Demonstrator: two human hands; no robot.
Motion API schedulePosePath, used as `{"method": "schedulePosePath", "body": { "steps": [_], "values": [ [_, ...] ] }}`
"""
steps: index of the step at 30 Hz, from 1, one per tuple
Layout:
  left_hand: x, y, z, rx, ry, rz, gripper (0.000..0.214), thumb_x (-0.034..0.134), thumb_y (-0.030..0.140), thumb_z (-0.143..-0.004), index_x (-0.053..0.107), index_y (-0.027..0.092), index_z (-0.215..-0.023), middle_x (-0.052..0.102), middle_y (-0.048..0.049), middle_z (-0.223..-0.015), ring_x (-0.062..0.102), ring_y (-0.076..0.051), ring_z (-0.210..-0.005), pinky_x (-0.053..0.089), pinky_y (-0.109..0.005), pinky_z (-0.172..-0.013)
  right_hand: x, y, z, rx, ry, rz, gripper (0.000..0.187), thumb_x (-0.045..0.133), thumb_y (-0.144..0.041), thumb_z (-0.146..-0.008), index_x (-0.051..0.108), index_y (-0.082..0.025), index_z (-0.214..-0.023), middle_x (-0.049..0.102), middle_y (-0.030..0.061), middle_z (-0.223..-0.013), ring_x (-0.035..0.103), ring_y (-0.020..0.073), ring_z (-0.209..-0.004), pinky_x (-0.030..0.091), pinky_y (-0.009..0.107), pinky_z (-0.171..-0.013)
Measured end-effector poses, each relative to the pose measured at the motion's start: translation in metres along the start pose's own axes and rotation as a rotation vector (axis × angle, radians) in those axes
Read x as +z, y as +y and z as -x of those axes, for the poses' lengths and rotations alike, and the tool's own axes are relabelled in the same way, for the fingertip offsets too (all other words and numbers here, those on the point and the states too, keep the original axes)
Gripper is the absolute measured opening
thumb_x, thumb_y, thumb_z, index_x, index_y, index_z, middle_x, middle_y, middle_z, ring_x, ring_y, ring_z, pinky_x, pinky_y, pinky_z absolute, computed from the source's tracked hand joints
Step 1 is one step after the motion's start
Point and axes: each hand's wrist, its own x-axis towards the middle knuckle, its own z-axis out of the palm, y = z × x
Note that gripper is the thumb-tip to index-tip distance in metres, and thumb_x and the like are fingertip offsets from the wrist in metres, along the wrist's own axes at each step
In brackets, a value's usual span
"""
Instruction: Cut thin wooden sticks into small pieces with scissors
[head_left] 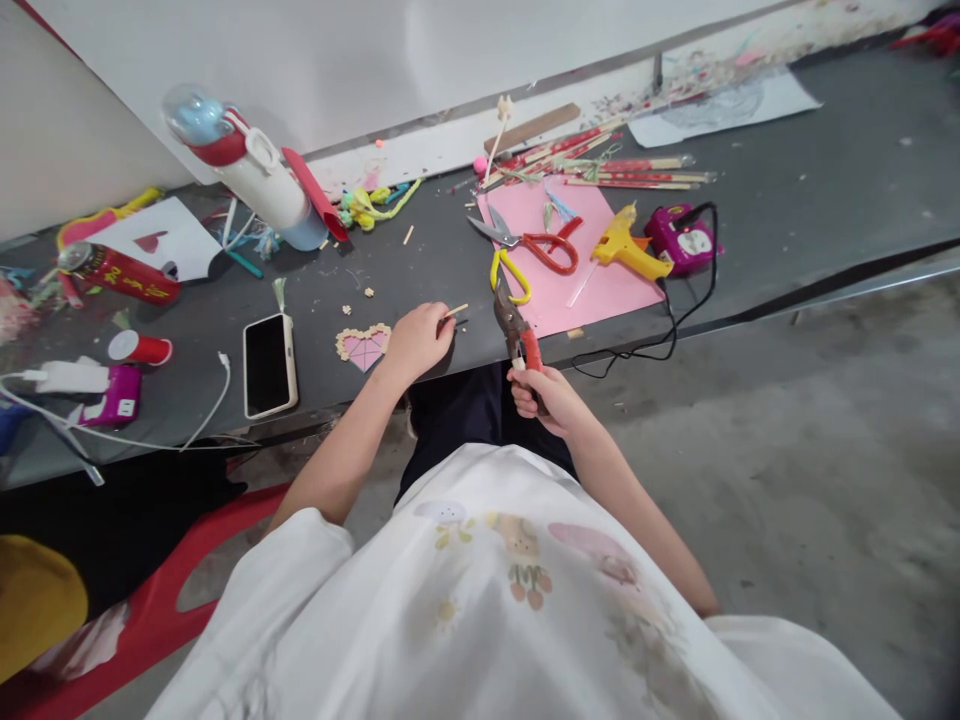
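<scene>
My left hand rests on the dark table, fingers closed in a pinch on a short thin wooden stick that pokes out to the right. My right hand is closed round the red handles of a pair of cutting pliers, whose dark jaws point up toward the stick, a little to its right. A pink paper heart edged with small wooden pieces lies just left of my left hand.
On a pink sheet lie red and yellow scissors and a yellow glue gun; a purple power box sits beside. A phone, red cans, a white bottle and sticks crowd the table.
</scene>
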Motion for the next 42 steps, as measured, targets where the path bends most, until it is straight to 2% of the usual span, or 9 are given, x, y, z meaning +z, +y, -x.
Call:
{"method": "schedulePosePath", "body": {
  "steps": [4, 7, 20, 24, 29, 34, 37, 42],
  "values": [
    [0.001, 0.004, -0.002, 0.008, -0.049, 0.065, 0.013, 0.056, 0.033, -0.085, 0.059, 0.020, -0.088, 0.062, -0.0038, -0.084, 0.058, -0.018, -0.079, 0.038, -0.029, -0.066, 0.001, -0.002, -0.001, -0.021, 0.022, 0.044, 0.020, 0.065, -0.028, -0.073, 0.049, -0.017, -0.075, 0.039, -0.0085, -0.047, 0.030, 0.0031, -0.037, 0.019, 0.019, -0.039],
    [0.002, 0.007, -0.004, 0.018, -0.054, 0.076, 0.014, 0.059, 0.033, -0.083, 0.060, 0.020, -0.087, 0.062, -0.0029, -0.082, 0.058, -0.018, -0.077, 0.037, -0.029, -0.065, 0.001, -0.003, -0.001, -0.029, 0.034, 0.061, 0.022, 0.066, -0.028, -0.072, 0.047, -0.018, -0.074, 0.038, -0.0086, -0.046, 0.030, 0.0033, -0.037, 0.019, 0.019, -0.038],
    [0.000, 0.003, -0.013, 0.068, -0.049, 0.037, 0.015, 0.051, 0.029, -0.086, 0.062, 0.019, -0.083, 0.064, -0.0058, -0.087, 0.059, -0.019, -0.081, 0.039, -0.029, -0.068, -0.001, -0.011, -0.002, -0.028, 0.024, 0.098, 0.022, 0.066, -0.028, -0.072, 0.045, -0.018, -0.074, 0.038, -0.0085, -0.047, 0.030, 0.0033, -0.037, 0.020, 0.018, -0.037],
    [-0.004, -0.002, -0.030, -0.020, 0.013, 0.035, 0.017, 0.049, 0.027, -0.086, 0.063, 0.019, -0.090, 0.065, -0.0067, -0.089, 0.058, -0.020, -0.085, 0.040, -0.030, -0.072, -0.001, -0.013, -0.001, -0.035, 0.026, 0.102, 0.020, 0.065, -0.027, -0.072, 0.048, -0.017, -0.075, 0.038, -0.0085, -0.047, 0.029, 0.0030, -0.037, 0.020, 0.018, -0.037],
    [-0.007, -0.009, -0.067, -0.069, 0.057, 0.049, 0.018, 0.049, 0.028, -0.085, 0.064, 0.019, -0.088, 0.066, -0.0074, -0.089, 0.058, -0.021, -0.084, 0.040, -0.031, -0.074, 0.000, -0.015, 0.002, -0.069, 0.030, 0.097, 0.023, 0.066, -0.028, -0.072, 0.046, -0.019, -0.073, 0.039, -0.0083, -0.047, 0.030, 0.0034, -0.037, 0.020, 0.018, -0.037],
    [-0.006, -0.018, -0.093, -0.107, 0.009, 0.125, 0.018, 0.052, 0.027, -0.082, 0.066, 0.018, -0.088, 0.066, -0.0060, -0.085, 0.058, -0.018, -0.079, 0.040, -0.028, -0.072, 0.000, -0.018, 0.005, -0.060, 0.051, 0.114, 0.023, 0.067, -0.029, -0.072, 0.046, -0.019, -0.074, 0.039, -0.0083, -0.047, 0.030, 0.0038, -0.037, 0.021, 0.018, -0.037],
    [-0.006, -0.028, -0.094, -0.112, 0.013, 0.179, 0.022, 0.052, 0.029, -0.081, 0.066, 0.018, -0.094, 0.065, -0.0046, -0.080, 0.057, -0.016, -0.074, 0.039, -0.027, -0.070, -0.002, -0.018, 0.005, -0.044, 0.061, 0.156, 0.022, 0.066, -0.028, -0.072, 0.046, -0.019, -0.074, 0.038, -0.0083, -0.047, 0.030, 0.0038, -0.037, 0.021, 0.018, -0.037],
    [-0.011, -0.046, -0.078, -0.141, 0.058, 0.174, 0.024, 0.050, 0.029, -0.083, 0.065, 0.019, -0.099, 0.063, -0.0029, -0.075, 0.055, -0.015, -0.069, 0.039, -0.028, -0.069, -0.007, -0.016, 0.003, -0.028, 0.085, 0.177, 0.024, 0.066, -0.028, -0.074, 0.044, -0.019, -0.073, 0.038, -0.0082, -0.047, 0.029, 0.0040, -0.038, 0.022, 0.018, -0.037]
  ]
}}
